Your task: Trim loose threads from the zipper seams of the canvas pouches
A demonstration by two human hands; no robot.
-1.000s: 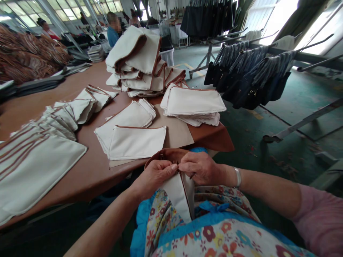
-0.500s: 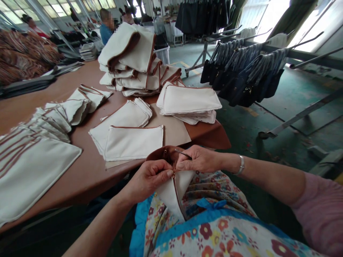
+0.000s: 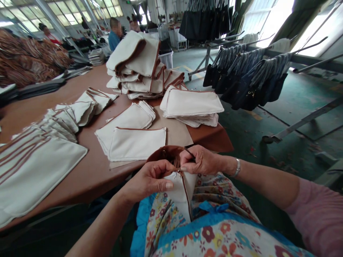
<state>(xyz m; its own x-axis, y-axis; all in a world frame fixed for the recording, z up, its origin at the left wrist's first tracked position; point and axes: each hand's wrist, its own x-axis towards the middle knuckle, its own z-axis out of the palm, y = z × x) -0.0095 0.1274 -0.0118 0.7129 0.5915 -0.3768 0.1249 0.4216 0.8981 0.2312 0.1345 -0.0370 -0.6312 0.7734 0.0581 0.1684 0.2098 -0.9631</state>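
A white fabric pouch (image 3: 179,196) with a brown-trimmed opening hangs over my lap, its top end between both hands. My left hand (image 3: 150,178) pinches that end from the left, fingertips close to my right thumb. My right hand (image 3: 202,160) pinches the same end and also keeps a thin dark tool (image 3: 189,152) tucked in its fingers; the tool's kind is unclear. Behind the fingers is a curved brown leather-like piece (image 3: 158,153) at the table edge. A white pouch (image 3: 138,144) with brown trim lies flat on the table just beyond.
The brown-covered table (image 3: 99,182) carries a neat pouch stack (image 3: 193,101), a tall folded pile (image 3: 142,67) and a fanned row of white pieces (image 3: 43,171) at left. A metal rack (image 3: 284,132) with dark bags (image 3: 246,85) stands right. A person (image 3: 114,39) is farther back.
My left thumb has lifted off the pouch's end and points lower now. My right fingers have curled in tighter at the tip. The view has shifted slightly left.
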